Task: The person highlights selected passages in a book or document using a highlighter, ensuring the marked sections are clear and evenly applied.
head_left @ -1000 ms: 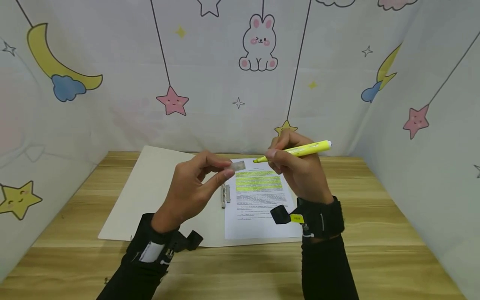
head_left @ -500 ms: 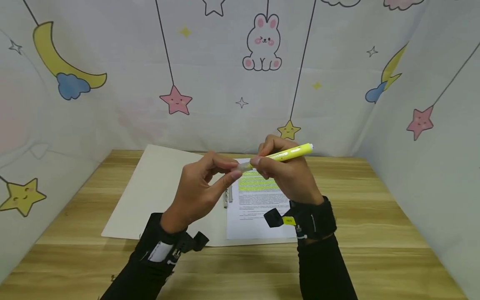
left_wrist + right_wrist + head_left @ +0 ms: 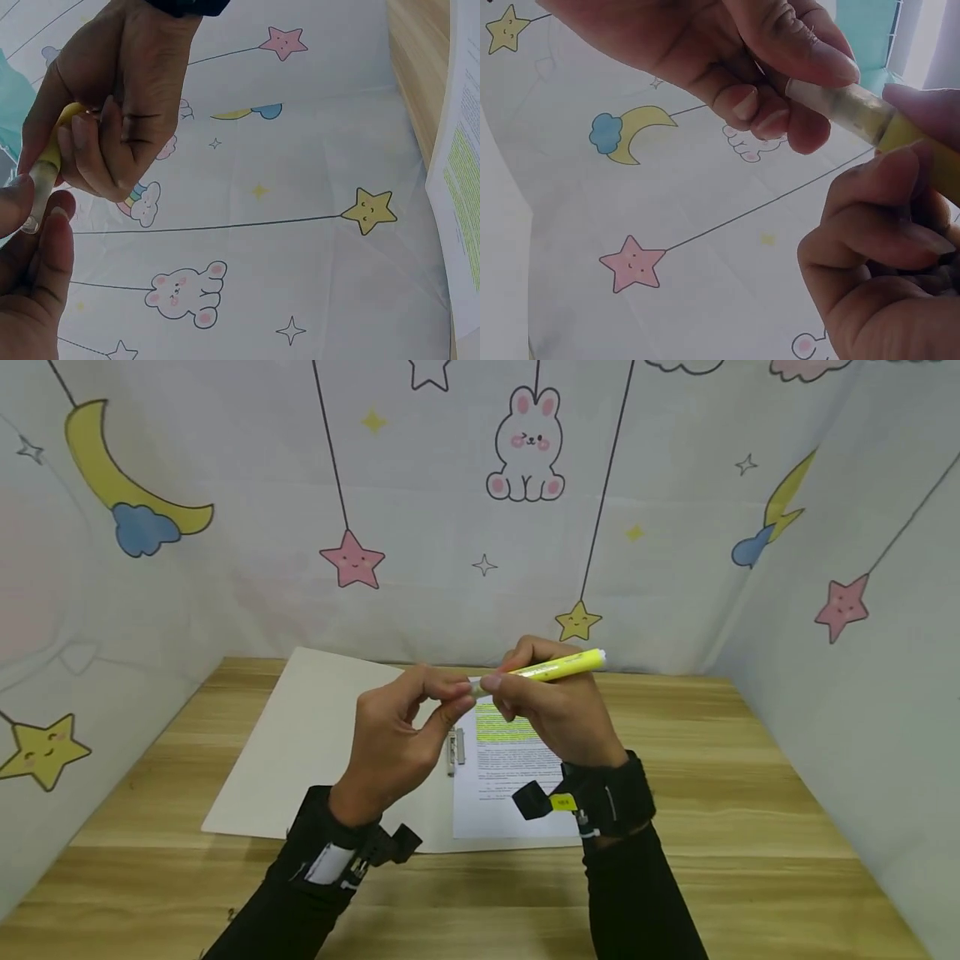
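Observation:
My left hand (image 3: pixel 397 735) pinches a clear cap (image 3: pixel 847 109) between thumb and fingers. A yellow highlighter (image 3: pixel 558 667) lies in the grip of my right hand (image 3: pixel 566 706), its tip end pointing left into the cap. In the right wrist view the cap sits over the tip and meets the yellow barrel. Both hands are held close together above a printed sheet (image 3: pixel 510 814). Several lines of its text carry yellow highlighting (image 3: pixel 502 724), partly covered by the right hand.
The sheet lies on the right side of an open cream folder (image 3: pixel 300 752) with a metal clip (image 3: pixel 455 752) at its middle. Beneath is a wooden table (image 3: pixel 750 827). Pale cloth walls (image 3: pixel 420 468) with printed stars, a moon and a rabbit stand at the back and sides.
The right hand has moved left, bringing the highlighter from apart to inside the cap. Its tip showed bare a second ago and is now covered. The left hand has barely moved.

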Demonstrator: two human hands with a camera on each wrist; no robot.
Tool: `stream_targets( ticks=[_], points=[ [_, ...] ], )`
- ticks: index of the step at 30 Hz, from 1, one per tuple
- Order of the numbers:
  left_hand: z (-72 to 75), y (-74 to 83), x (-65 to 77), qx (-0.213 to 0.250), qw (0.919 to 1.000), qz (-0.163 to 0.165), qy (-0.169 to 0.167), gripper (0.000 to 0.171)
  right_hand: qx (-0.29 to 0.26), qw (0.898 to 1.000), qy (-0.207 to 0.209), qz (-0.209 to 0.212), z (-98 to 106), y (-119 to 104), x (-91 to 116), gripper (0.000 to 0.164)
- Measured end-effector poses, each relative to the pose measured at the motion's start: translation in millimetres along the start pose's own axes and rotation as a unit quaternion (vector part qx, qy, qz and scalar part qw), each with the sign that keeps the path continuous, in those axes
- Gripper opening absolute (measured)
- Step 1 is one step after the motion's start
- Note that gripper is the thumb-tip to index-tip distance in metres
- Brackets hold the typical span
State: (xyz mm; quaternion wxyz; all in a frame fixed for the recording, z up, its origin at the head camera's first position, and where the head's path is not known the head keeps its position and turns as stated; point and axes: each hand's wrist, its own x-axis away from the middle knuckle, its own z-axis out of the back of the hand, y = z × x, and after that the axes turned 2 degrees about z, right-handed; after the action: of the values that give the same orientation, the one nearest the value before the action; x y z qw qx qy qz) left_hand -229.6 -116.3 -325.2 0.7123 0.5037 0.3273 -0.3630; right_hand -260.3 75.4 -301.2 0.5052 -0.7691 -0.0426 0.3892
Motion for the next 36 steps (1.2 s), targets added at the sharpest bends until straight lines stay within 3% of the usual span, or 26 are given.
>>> stream_targets(
  ticks=[4, 8, 11, 13, 15, 18, 20, 22, 28, 32, 36],
  points=[
    [2.2, -1.1, -0.9, -0.029, 0.9995, -0.015, 0.0, 0.02, 0.003, 1.0, 0.009, -0.014, 1, 3, -1, 0.025],
    [5.1, -4.2, -1.8, -0.017, 0.9998, -0.008, -0.012, 0.021, 0.046, 0.998, -0.003, -0.044, 12, 0, 2, 0.021],
    [8.0, -6.2, -2.5, -0.013, 0.9996, 0.004, -0.024, 0.02, 0.106, 0.993, -0.006, -0.058, 26, -11, 8, 0.017],
    [9.6, -7.2, -3.0, -0.025, 0.9991, 0.004, -0.034, 0.02, 0.172, 0.983, 0.001, -0.069, 34, -21, 14, 0.016],
    [11.4, -7.4, -3.5, -0.04, 0.998, 0.0, -0.049, 0.019, 0.269, 0.959, 0.004, -0.085, 39, -31, 19, 0.012],
    [13.0, -7.6, -4.0, -0.051, 0.9959, -0.008, -0.074, 0.02, 0.427, 0.897, -0.026, -0.108, 37, -41, 23, 0.012],
    [14.1, -7.8, -3.6, -0.052, 0.9948, -0.008, -0.087, 0.021, 0.501, 0.857, -0.053, -0.111, 31, -43, 23, 0.013],
    [14.2, -8.3, -3.2, -0.051, 0.9941, -0.004, -0.096, 0.021, 0.544, 0.829, -0.07, -0.113, 24, -43, 22, 0.012],
    [11.4, -12.5, -1.5, -0.085, 0.9888, 0.034, -0.117, 0.022, 0.57, 0.805, -0.07, -0.152, 21, -38, 20, 0.008],
    [17.5, -19.2, -1.9, -0.148, 0.9815, 0.062, -0.103, 0.034, 0.602, 0.774, -0.013, -0.196, 40, -31, 22, 0.006],
    [38.2, -24.8, -3.7, -0.203, 0.9719, 0.093, -0.075, 0.036, 0.617, 0.741, 0.061, -0.258, 77, -24, 29, 0.013]
  ],
)
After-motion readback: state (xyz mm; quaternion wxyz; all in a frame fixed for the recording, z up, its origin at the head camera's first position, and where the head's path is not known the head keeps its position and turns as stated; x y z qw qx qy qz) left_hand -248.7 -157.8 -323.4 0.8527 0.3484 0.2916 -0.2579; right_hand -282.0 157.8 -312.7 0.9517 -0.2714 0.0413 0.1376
